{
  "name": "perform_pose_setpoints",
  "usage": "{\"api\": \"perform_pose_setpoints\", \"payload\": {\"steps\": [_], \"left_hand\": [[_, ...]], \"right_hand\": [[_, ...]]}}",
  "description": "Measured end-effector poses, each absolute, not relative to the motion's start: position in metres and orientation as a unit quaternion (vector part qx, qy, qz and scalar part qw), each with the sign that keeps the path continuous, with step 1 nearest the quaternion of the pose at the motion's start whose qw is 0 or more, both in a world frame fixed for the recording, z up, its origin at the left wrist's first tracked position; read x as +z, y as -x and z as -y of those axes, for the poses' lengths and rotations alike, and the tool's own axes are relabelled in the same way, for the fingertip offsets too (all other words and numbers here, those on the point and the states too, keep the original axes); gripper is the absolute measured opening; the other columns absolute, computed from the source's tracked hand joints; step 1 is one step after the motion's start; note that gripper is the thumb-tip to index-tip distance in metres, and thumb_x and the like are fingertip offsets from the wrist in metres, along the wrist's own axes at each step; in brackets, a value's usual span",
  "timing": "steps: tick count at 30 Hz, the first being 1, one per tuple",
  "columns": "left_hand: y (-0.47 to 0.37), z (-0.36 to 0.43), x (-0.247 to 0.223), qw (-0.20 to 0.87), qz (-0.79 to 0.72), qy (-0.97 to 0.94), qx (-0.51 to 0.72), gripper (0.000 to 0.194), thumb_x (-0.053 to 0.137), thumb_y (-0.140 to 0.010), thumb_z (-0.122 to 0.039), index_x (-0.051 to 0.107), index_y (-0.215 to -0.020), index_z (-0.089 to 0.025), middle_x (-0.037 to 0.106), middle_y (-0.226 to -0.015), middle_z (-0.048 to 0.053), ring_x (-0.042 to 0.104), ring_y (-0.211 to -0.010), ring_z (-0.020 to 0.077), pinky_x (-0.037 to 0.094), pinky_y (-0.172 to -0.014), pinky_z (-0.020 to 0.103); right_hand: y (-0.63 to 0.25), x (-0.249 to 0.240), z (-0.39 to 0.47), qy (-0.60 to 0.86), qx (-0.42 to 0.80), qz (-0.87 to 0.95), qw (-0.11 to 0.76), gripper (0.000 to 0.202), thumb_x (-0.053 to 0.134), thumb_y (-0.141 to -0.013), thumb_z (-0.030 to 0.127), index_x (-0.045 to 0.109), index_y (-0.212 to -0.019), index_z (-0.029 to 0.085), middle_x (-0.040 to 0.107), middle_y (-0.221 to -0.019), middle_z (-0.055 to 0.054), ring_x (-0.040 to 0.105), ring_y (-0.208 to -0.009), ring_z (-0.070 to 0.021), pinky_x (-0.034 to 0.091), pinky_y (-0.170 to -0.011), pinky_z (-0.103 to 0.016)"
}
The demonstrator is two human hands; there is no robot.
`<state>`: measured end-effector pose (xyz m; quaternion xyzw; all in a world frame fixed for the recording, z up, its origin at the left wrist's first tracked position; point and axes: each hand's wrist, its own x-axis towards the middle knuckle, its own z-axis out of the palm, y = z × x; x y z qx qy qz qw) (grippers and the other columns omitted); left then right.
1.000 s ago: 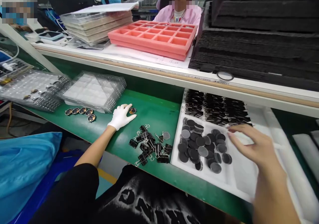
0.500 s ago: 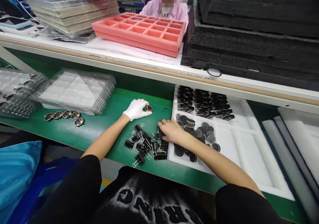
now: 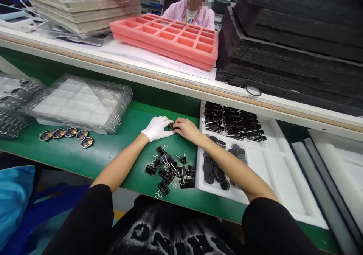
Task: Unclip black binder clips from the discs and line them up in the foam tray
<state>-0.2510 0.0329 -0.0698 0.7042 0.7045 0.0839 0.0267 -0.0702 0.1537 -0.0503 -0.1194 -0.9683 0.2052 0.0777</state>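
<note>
Left hand [image 3: 157, 129], in a white glove: partly closed, thumb and forefinger brought around the left side of a small round piece [image 3: 171, 126], which they hold at the green bench top [image 3: 113, 156]. Right hand [image 3: 187, 129], bare: fingers bent and close together, tips at the right side of the same piece; whether they grip it or only touch it, one cannot tell. The piece itself: dark, partly hidden by the fingers, at the middle of the bench, left of the white tray [image 3: 286, 171].

Near side of the hands: a heap of black binder clips [image 3: 167, 168] with metal handles, one clip [image 3: 183, 157] just apart from it on the far right.

Left on the bench: five round pieces with pale rims and dark and amber faces [image 3: 70, 132], four in a row and one nearer; beyond them, clear plastic trays [image 3: 76, 103].

Right on the bench: the white tray, with rows of black clips [image 3: 232, 122] in its far left part and loose dark discs [image 3: 217, 170] in its near left part.

On the raised shelf [image 3: 159, 79]: stacked clear trays [image 3: 85, 11] at left, a coral compartment tray [image 3: 167, 43] at centre, black foam sheets [image 3: 292, 47] at right, a dark-rimmed ring [image 3: 253, 91] at the near edge. Beyond the shelf: a person in pink [image 3: 177, 11]
</note>
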Motion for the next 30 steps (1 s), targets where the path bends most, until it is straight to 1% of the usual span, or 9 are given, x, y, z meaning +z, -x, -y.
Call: {"api": "perform_pose_setpoints", "payload": {"steps": [4, 8, 12, 15, 18, 21, 24, 26, 30], "left_hand": [[0.250, -0.031, -0.069, 0.038, -0.710, -0.699, 0.074, 0.063, 0.063, -0.092, -0.060, 0.062, -0.144, -0.025, 0.070, -0.123, 0.011, 0.064, -0.114, 0.0327, 0.045, -0.093, 0.042], [0.245, -0.029, -0.061, 0.035, -0.714, -0.697, 0.061, 0.073, 0.060, -0.093, -0.064, 0.050, -0.156, -0.028, 0.067, -0.126, 0.011, 0.063, -0.115, 0.0328, 0.045, -0.093, 0.042], [0.243, -0.027, -0.057, 0.015, -0.674, -0.735, 0.070, 0.055, 0.049, -0.100, -0.062, 0.058, -0.149, -0.039, 0.059, -0.137, 0.012, 0.059, -0.117, 0.0325, 0.044, -0.092, 0.044], [0.246, -0.029, -0.062, 0.020, -0.637, -0.766, 0.083, 0.044, 0.041, -0.105, -0.053, 0.071, -0.134, -0.040, 0.060, -0.142, 0.008, 0.057, -0.119, 0.0314, 0.043, -0.095, 0.046], [0.249, -0.032, -0.068, 0.026, -0.649, -0.754, 0.101, 0.043, 0.040, -0.106, -0.047, 0.075, -0.127, -0.035, 0.066, -0.136, 0.007, 0.059, -0.115, 0.0298, 0.043, -0.097, 0.046], [0.248, -0.033, -0.070, 0.018, -0.659, -0.744, 0.103, 0.047, 0.049, -0.102, -0.049, 0.064, -0.143, -0.033, 0.061, -0.146, 0.007, 0.058, -0.119, 0.0311, 0.044, -0.099, 0.045], [0.245, -0.032, -0.067, 0.006, -0.698, -0.710, 0.092, 0.073, 0.061, -0.094, -0.058, 0.048, -0.157, -0.024, 0.057, -0.151, 0.013, 0.056, -0.123, 0.0349, 0.044, -0.099, 0.047], [0.244, -0.032, -0.066, 0.007, -0.718, -0.692, 0.077, 0.069, 0.063, -0.092, -0.061, 0.056, -0.149, -0.023, 0.062, -0.143, 0.013, 0.057, -0.121, 0.0352, 0.044, -0.097, 0.047], [0.244, -0.033, -0.065, 0.019, -0.725, -0.685, 0.072, 0.050, 0.064, -0.092, -0.062, 0.070, -0.127, -0.026, 0.068, -0.128, 0.009, 0.059, -0.115, 0.0318, 0.044, -0.093, 0.044]], "right_hand": [[0.066, -0.052, -0.154, 0.057, 0.141, 0.987, 0.042, 0.023, 0.068, -0.100, 0.026, 0.077, -0.120, 0.019, 0.074, -0.122, -0.012, 0.065, -0.114, -0.0309, 0.047, -0.093, -0.044], [0.045, -0.046, -0.157, 0.032, 0.162, 0.984, 0.064, 0.044, 0.051, -0.102, 0.012, 0.066, -0.143, 0.022, 0.067, -0.143, -0.012, 0.063, -0.123, -0.0302, 0.051, -0.095, -0.046], [0.011, -0.008, -0.169, 0.044, 0.182, 0.977, 0.104, 0.057, 0.040, -0.091, -0.002, 0.073, -0.132, 0.020, 0.066, -0.141, -0.011, 0.064, -0.125, -0.0288, 0.053, -0.103, -0.048], [-0.022, 0.033, -0.179, 0.064, 0.211, 0.970, 0.104, 0.050, 0.043, -0.093, 0.002, 0.076, -0.125, 0.021, 0.072, -0.128, -0.009, 0.068, -0.117, -0.0253, 0.055, -0.105, -0.044], [-0.049, 0.054, -0.170, 0.049, 0.238, 0.969, 0.048, 0.041, 0.049, -0.097, 0.008, 0.076, -0.124, 0.024, 0.074, -0.125, -0.005, 0.070, -0.114, -0.0239, 0.056, -0.104, -0.043], [-0.057, 0.038, -0.143, 0.004, 0.251, 0.968, -0.025, 0.048, 0.055, -0.094, 0.004, 0.070, -0.135, 0.025, 0.068, -0.138, -0.006, 0.066, -0.122, -0.0248, 0.053, -0.107, -0.044], [-0.049, 0.000, -0.119, -0.020, 0.220, 0.972, -0.083, 0.060, 0.065, -0.090, 0.001, 0.063, -0.145, 0.024, 0.061, -0.146, -0.012, 0.064, -0.122, -0.0296, 0.053, -0.101, -0.045], [-0.040, -0.022, -0.112, -0.029, 0.220, 0.969, -0.106, 0.050, 0.071, -0.091, 0.007, 0.067, -0.139, 0.022, 0.066, -0.134, -0.013, 0.067, -0.111, -0.0284, 0.054, -0.094, -0.041], [-0.028, -0.043, -0.120, -0.030, 0.249, 0.962, -0.108, 0.012, 0.067, -0.100, 0.020, 0.078, -0.103, 0.018, 0.068, -0.104, -0.009, 0.068, -0.089, -0.0211, 0.052, -0.083, -0.034]]}}
